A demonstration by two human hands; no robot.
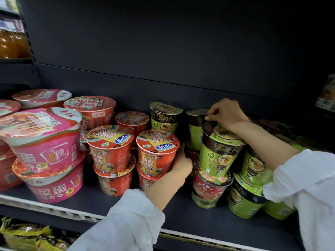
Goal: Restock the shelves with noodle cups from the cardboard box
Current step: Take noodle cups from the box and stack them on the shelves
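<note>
On the dark shelf (181,220) stand stacked noodle cups. My left hand (182,164) wraps around the right side of an orange-red cup (156,153) that sits on top of another one. My right hand (226,113) reaches further back, with its fingertips pinching the lid rim of a green and black cup (196,127) in the back row. In front of it a tilted green cup (220,153) rests on a cup with a red flower print (208,189). The cardboard box is out of view.
Large pink noodle bowls (43,142) are stacked at the left. More orange-red cups (110,151) stand in the middle and more green cups (244,198) at the right. Yellow packets (27,234) lie on the shelf below. Bottles (10,42) stand at the upper left.
</note>
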